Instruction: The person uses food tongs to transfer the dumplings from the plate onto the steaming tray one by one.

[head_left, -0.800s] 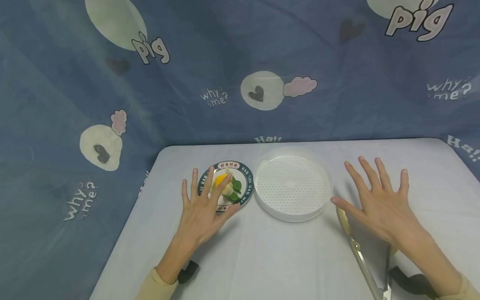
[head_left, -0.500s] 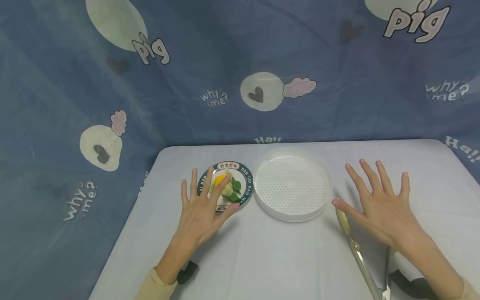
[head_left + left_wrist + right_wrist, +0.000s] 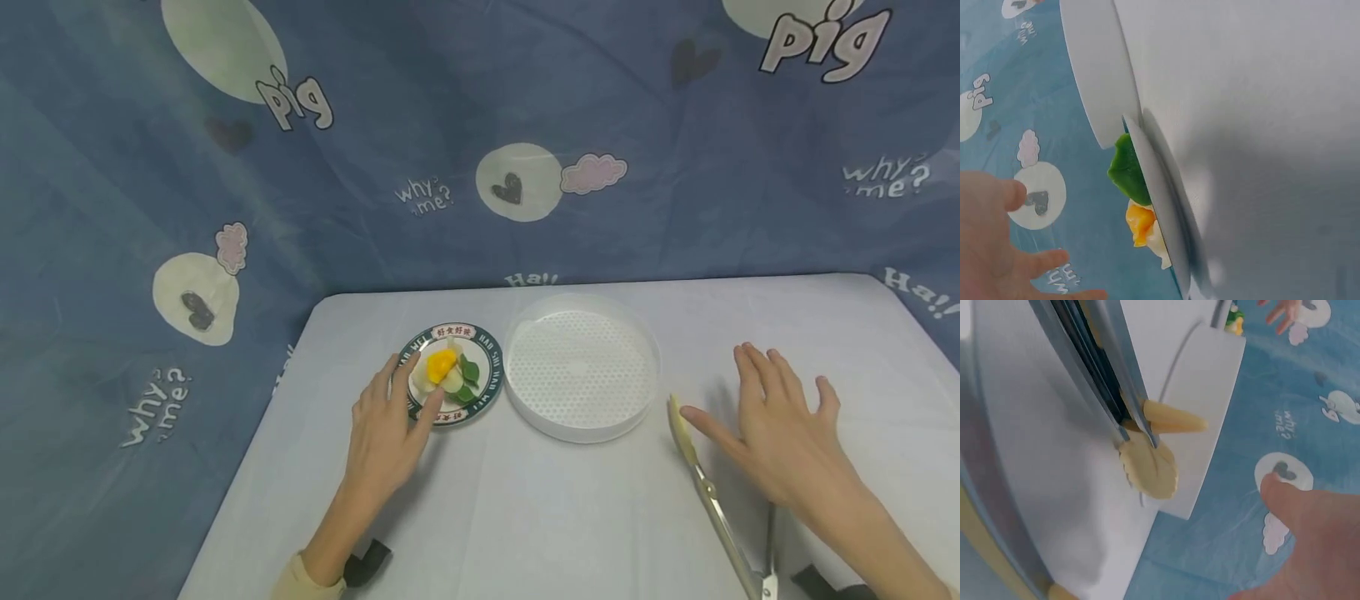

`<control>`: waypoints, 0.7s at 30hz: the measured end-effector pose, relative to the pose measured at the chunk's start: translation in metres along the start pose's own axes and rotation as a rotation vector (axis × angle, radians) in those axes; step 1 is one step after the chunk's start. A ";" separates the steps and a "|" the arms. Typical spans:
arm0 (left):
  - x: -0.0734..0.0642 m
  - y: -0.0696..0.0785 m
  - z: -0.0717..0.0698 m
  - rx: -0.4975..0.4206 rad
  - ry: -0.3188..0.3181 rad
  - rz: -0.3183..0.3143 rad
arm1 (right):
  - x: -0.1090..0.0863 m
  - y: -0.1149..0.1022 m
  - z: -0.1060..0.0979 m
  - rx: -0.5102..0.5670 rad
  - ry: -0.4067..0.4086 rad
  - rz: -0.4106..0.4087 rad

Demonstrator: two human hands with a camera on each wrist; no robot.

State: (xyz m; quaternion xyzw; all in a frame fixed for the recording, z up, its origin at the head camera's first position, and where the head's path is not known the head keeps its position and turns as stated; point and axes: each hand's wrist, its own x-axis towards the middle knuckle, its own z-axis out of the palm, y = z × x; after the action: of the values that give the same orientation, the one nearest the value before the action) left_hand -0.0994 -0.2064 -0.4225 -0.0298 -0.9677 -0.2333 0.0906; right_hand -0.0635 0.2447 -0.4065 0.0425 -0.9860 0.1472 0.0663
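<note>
My left hand [image 3: 386, 433] hovers with loosely bent fingers at the near left rim of a round plate [image 3: 492, 375] with a dark green lettered border. On the plate lie small dumpling-like pieces: a yellow one [image 3: 441, 365], pale ones, and green ones [image 3: 1127, 169] that show more closely in the left wrist view. My right hand [image 3: 795, 442] is spread, its thumb beside the tongs [image 3: 708, 493]. These metal tongs lie spread on the table with cream scalloped tips [image 3: 1150, 469]. Neither hand holds anything.
A round white perforated tray [image 3: 585, 429] with a raised wall stands right of the plate. A white-covered table [image 3: 540, 517] carries everything. Behind it hangs a blue printed curtain [image 3: 420, 242]. A black strap [image 3: 367, 562] is by the left wrist.
My left hand has turned and its fingers have bent and drawn together, uncovering the yellow piece. My right hand has shifted right, away from the tray, its fingers closer together.
</note>
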 end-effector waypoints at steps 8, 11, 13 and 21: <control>-0.005 -0.004 0.001 -0.185 -0.065 -0.147 | -0.019 0.001 0.004 -0.032 0.013 0.113; -0.007 -0.004 -0.001 -0.275 -0.074 -0.214 | -0.027 0.004 0.003 -0.052 -0.040 0.185; -0.007 -0.005 -0.002 -0.325 -0.068 -0.254 | -0.033 0.006 0.003 -0.057 -0.063 0.217; -0.007 -0.011 -0.006 -0.474 -0.065 -0.398 | -0.060 0.012 0.013 -0.006 -0.042 0.241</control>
State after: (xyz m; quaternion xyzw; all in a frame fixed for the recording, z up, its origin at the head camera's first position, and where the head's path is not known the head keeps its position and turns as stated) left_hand -0.0926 -0.2190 -0.4233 0.1326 -0.8756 -0.4645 0.0027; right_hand -0.0072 0.2559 -0.4307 -0.0734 -0.9855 0.1504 0.0277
